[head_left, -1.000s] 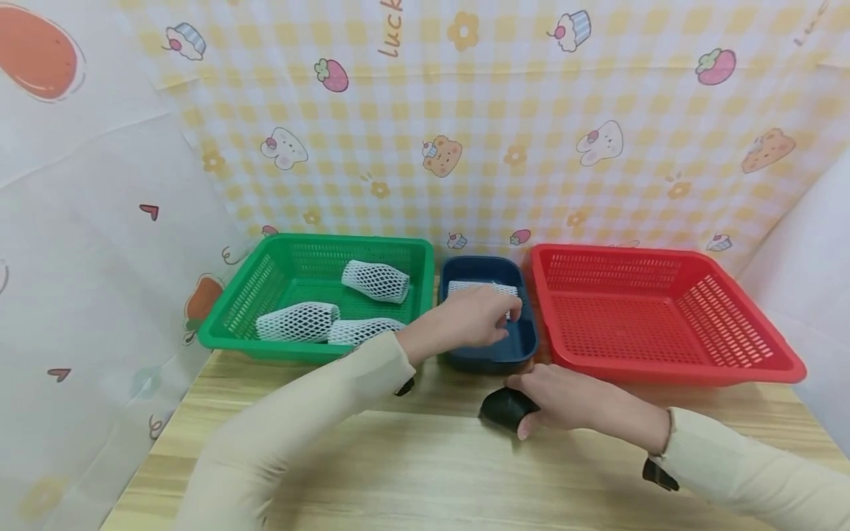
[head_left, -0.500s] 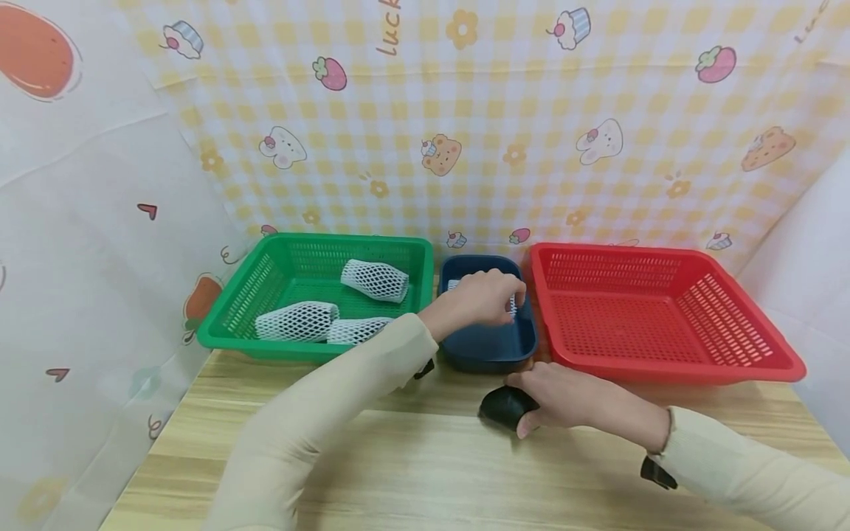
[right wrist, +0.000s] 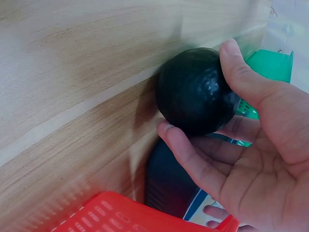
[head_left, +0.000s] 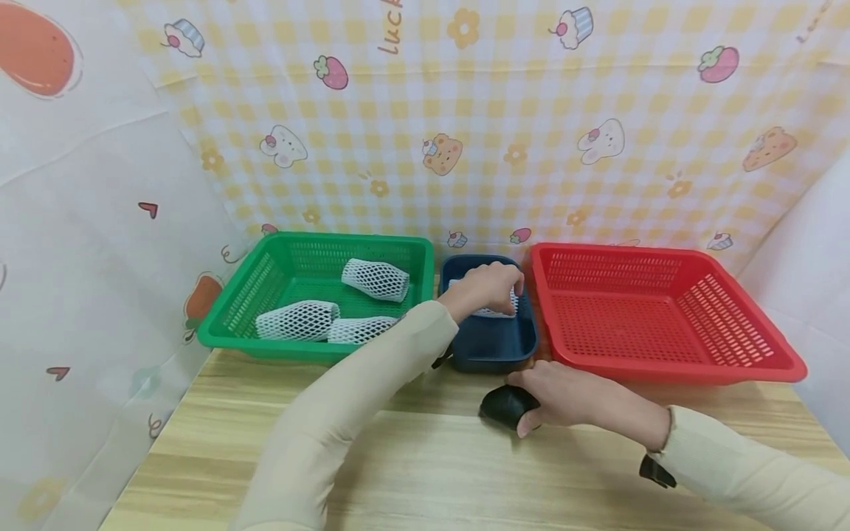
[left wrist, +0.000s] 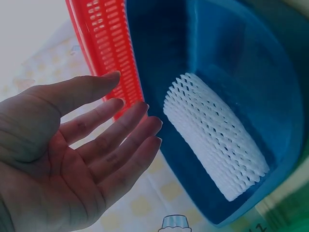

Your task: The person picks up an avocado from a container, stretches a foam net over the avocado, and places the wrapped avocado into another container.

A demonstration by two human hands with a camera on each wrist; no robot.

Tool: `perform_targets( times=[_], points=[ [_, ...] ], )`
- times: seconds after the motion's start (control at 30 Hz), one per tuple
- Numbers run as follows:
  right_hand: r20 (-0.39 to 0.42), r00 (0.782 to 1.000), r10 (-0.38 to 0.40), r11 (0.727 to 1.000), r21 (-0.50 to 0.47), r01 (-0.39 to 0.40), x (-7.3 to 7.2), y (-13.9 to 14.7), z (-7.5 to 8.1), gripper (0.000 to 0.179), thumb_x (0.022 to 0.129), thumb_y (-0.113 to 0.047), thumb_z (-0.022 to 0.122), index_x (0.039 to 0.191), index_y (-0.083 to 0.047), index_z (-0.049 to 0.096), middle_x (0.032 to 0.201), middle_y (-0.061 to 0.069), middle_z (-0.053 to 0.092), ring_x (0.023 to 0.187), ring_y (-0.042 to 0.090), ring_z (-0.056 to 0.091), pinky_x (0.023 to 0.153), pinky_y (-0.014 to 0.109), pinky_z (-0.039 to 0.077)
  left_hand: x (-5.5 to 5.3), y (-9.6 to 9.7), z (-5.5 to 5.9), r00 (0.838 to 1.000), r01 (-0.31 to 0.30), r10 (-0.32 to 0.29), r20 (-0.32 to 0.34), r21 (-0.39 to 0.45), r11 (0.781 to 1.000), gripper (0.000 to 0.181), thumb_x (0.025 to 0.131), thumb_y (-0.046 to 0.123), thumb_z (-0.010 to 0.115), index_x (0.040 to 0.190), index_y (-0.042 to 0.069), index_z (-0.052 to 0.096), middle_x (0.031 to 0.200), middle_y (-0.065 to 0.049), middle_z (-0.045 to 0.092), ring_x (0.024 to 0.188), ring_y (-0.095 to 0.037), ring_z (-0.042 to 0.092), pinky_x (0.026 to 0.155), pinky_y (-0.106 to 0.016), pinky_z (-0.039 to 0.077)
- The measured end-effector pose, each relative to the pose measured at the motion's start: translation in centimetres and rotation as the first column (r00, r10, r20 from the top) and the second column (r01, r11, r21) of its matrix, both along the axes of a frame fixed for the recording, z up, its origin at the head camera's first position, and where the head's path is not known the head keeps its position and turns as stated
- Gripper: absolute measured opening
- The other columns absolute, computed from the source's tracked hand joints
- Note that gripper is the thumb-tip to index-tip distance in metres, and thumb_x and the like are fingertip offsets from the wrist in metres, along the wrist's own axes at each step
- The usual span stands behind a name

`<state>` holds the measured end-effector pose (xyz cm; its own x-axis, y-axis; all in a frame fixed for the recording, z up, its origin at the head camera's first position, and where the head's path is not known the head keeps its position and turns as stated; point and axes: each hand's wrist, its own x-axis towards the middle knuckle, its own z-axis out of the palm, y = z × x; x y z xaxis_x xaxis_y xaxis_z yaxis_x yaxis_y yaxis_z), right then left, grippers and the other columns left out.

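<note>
My left hand hovers over the dark blue bin, and its fingers are loosely bent with nothing between them. In the left wrist view a white foam net sleeve lies inside that bin, apart from the fingertips. On the table in front of the bin, my right hand holds a dark, nearly black avocado. The right wrist view shows the thumb on one side of the avocado and the fingers on the other; its skin looks shiny and slightly bumpy.
A green basket at the left holds several white foam net sleeves. At the right, a red basket stands close beside the blue bin. A patterned cloth hangs behind the wooden table.
My left hand has shifted up and slightly right over the blue bin, uncovering more of the foam net sleeve. The right hand and the avocado have stayed in place.
</note>
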<state>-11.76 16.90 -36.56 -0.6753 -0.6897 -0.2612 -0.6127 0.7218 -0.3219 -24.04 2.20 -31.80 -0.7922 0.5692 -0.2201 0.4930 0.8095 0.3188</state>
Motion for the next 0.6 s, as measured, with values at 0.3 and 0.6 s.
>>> perform_targets(
  times=[0.3, 0.6],
  points=[
    [0.016, 1.000, -0.005, 1.000, 0.004, 0.005, -0.1, 0.1, 0.1, 0.068, 0.075, -0.043, 0.089, 0.127, -0.004, 0.068, 0.098, 0.001, 0.067, 0.080, 0.014, 0.058, 0.067, 0.032, 0.048, -1.0, 1.1, -0.9, 0.996, -0.086, 0.086, 0.027, 0.004, 0.996, 0.043, 0.090, 0.018, 0.080, 0.130, 0.014, 0.065, 0.110, -0.001, 0.064, 0.091, -0.018, 0.057, 0.084, -0.035, 0.052],
    [0.014, 1.000, 0.003, 1.000, 0.000, -0.003, -0.2, 0.1, 0.1, 0.063, 0.076, -0.042, 0.089, 0.123, -0.006, 0.068, 0.092, -0.004, 0.064, 0.077, 0.013, 0.056, 0.065, 0.031, 0.045, -2.0, 1.9, -1.9, 0.982, -0.185, 0.189, 0.032, -0.089, 0.979, 0.041, 0.092, 0.012, 0.076, 0.130, 0.014, 0.061, 0.115, -0.005, 0.062, 0.096, -0.024, 0.056, 0.085, -0.038, 0.049]
  ],
)
